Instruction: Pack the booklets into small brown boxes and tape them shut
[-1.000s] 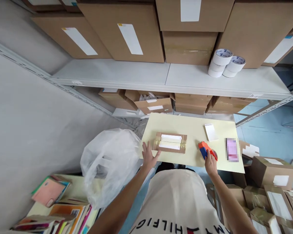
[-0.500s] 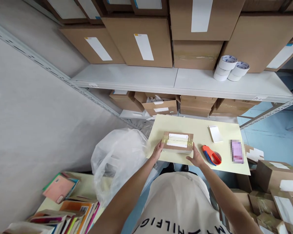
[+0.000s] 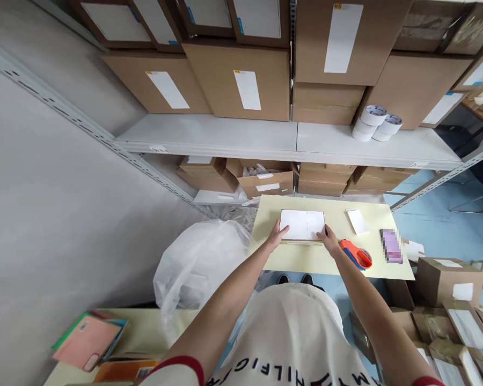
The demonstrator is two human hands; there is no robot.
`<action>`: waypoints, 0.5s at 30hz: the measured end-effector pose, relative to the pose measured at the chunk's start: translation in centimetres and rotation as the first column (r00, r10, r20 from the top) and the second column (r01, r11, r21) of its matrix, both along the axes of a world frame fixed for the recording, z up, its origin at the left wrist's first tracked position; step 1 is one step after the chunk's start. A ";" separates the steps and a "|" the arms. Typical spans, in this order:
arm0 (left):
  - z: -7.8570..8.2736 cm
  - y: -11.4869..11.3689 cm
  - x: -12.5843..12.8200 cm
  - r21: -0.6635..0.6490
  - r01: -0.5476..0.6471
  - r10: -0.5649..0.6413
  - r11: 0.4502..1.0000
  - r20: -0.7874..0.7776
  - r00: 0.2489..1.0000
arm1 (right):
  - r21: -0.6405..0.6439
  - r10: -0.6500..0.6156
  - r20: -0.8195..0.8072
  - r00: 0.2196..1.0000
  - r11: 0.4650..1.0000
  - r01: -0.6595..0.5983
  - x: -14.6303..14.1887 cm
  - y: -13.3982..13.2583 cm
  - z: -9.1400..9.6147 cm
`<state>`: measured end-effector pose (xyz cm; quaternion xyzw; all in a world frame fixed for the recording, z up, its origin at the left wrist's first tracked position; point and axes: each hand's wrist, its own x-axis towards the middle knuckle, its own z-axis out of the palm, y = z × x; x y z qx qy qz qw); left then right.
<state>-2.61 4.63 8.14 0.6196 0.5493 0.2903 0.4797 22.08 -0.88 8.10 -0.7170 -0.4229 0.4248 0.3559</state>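
A small cardboard box (image 3: 301, 224) is between my hands over the pale yellow table (image 3: 298, 261), a large white face turned up toward me. My left hand (image 3: 277, 236) grips its left end, thumb on the white face. At the opposite end, my right hand (image 3: 328, 238) holds on with its thumb on top too. Whether the box touches the table I cannot tell. An orange and blue tape dispenser (image 3: 356, 254) lies just right of my right hand. Beyond it are a white card or pad (image 3: 357, 221) and a blurred-out pink-purple item (image 3: 392, 246).
Behind the table stands a metal shelf (image 3: 225, 131) with cardboard boxes and white tape rolls (image 3: 373, 119). A translucent plastic bag (image 3: 201, 257) bulges at the left. Folders (image 3: 89, 340) lie lower left; several cartons (image 3: 446, 281) are piled on the right.
The box has been turned over: its taped, labelled brown side faced up before, and a white face does now. Both thumbs have come onto its top. My view has shifted slightly.
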 end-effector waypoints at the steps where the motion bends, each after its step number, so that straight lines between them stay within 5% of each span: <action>1: -0.2 0.2 -0.2 -0.021 0.004 -0.004 1.000 -0.021 1.000 | -0.003 -0.011 0.009 1.000 1.000 0.011 -0.3 -0.2 -0.1; 4: -0.9 -0.5 -1.6 -0.075 0.054 -0.060 0.996 -0.083 0.995 | 0.006 -0.059 0.083 0.995 0.998 0.059 -0.8 -2.9 -1.1; 9: -0.6 -3.4 -3.3 0.115 0.242 -0.187 0.964 -0.356 0.915 | 0.140 -0.149 0.410 0.900 0.985 0.100 1.1 -11.4 -3.4; 12: 0.7 -3.9 -1.8 0.221 0.374 -0.234 0.901 -0.479 0.846 | 0.179 -0.233 0.578 0.782 0.971 0.157 3.5 -14.7 -3.3; 15: 2.0 -3.3 1.1 0.230 0.534 -0.334 0.814 -0.567 0.753 | 0.098 -0.204 0.667 0.716 0.977 0.187 5.5 -15.3 -2.3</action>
